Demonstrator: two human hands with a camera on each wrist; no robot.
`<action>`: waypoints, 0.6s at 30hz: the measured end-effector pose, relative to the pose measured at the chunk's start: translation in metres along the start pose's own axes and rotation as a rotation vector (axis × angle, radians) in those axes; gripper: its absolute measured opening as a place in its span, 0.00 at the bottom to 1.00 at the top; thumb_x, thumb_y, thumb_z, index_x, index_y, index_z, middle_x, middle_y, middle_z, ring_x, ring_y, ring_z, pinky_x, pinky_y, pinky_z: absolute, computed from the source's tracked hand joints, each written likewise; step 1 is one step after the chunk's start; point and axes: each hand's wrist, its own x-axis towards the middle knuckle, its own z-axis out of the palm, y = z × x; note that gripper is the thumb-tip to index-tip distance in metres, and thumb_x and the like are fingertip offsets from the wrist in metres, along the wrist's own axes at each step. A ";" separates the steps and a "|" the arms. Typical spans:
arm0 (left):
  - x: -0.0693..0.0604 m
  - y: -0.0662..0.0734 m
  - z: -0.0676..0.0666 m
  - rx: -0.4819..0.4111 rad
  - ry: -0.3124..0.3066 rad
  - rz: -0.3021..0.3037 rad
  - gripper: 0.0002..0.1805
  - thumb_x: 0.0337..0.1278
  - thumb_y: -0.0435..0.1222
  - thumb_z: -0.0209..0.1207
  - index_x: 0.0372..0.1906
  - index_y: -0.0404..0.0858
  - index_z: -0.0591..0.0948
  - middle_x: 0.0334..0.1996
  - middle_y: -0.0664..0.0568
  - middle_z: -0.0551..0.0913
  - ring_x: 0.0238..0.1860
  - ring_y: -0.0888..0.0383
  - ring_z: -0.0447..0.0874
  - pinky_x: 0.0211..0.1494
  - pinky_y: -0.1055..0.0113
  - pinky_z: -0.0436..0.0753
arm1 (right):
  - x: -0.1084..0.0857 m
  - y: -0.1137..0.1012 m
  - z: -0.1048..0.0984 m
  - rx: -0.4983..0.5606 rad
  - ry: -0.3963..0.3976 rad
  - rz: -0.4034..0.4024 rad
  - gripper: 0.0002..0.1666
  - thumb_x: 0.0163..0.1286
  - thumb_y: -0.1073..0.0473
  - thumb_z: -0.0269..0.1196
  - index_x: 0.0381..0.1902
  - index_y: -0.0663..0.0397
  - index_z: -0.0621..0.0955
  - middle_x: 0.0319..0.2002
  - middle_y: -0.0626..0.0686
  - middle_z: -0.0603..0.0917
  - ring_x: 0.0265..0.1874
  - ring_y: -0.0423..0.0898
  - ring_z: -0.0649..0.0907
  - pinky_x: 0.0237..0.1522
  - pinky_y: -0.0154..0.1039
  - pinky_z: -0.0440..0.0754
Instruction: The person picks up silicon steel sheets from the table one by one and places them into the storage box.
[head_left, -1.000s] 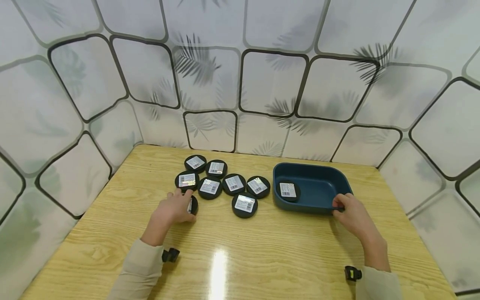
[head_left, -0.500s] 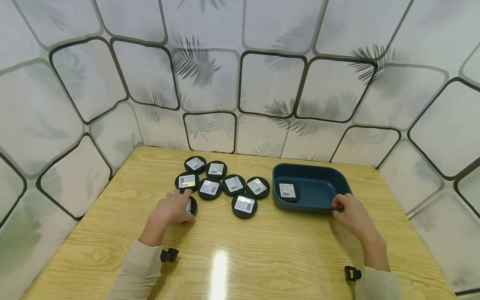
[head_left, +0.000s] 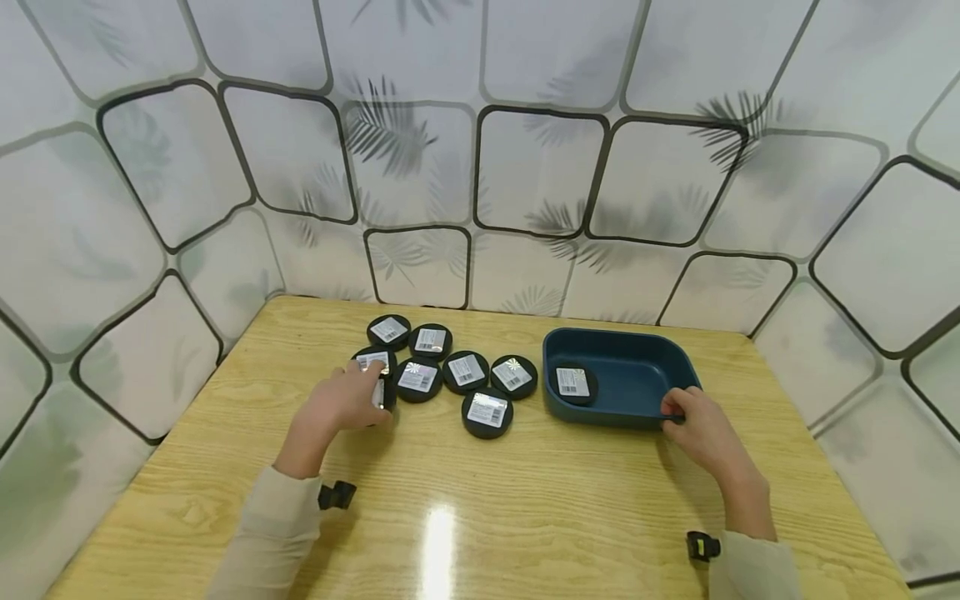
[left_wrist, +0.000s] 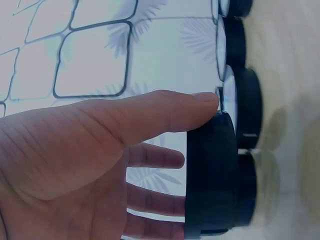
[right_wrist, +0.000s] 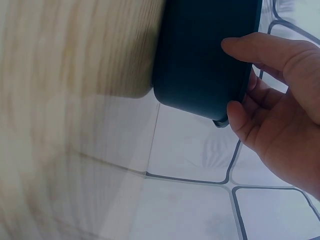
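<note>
My left hand [head_left: 341, 400] grips a flat round black container [left_wrist: 212, 170], thumb on one side and fingers on the other. In the left wrist view it stands raised off the table, in front of other such containers. My fingers partly hide it in the head view. At the right, a dark blue rectangular tub [head_left: 630, 379] stands on the table, with one labelled black container [head_left: 574, 384] lying at its left end. My right hand [head_left: 705, 429] pinches the tub's near right rim, its thumb pressed on the outer wall in the right wrist view.
Several more black containers with white barcode labels lie in a loose group, among them one near the front [head_left: 487, 413] and one beside the tub [head_left: 514, 377]. Patterned panels [head_left: 420, 267] enclose the wooden table [head_left: 525, 508] at the back and sides.
My left hand has lifted the container off the table and moved slightly away from me, now overlapping the container behind. My right hand keeps its hold on the tub.
</note>
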 end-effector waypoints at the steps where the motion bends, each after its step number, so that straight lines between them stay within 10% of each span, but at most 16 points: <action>1: 0.002 0.001 -0.002 0.003 0.008 0.008 0.46 0.51 0.48 0.69 0.72 0.33 0.64 0.62 0.22 0.67 0.60 0.26 0.69 0.53 0.35 0.76 | 0.000 0.000 0.000 0.001 0.001 -0.002 0.08 0.58 0.73 0.66 0.32 0.59 0.78 0.33 0.56 0.74 0.32 0.51 0.73 0.37 0.50 0.75; 18: 0.022 0.048 -0.022 0.026 0.046 0.151 0.47 0.54 0.53 0.68 0.75 0.40 0.62 0.67 0.30 0.66 0.67 0.31 0.66 0.58 0.37 0.74 | 0.000 0.001 0.000 0.002 0.010 -0.009 0.09 0.57 0.72 0.66 0.32 0.60 0.77 0.32 0.56 0.74 0.31 0.51 0.72 0.36 0.49 0.74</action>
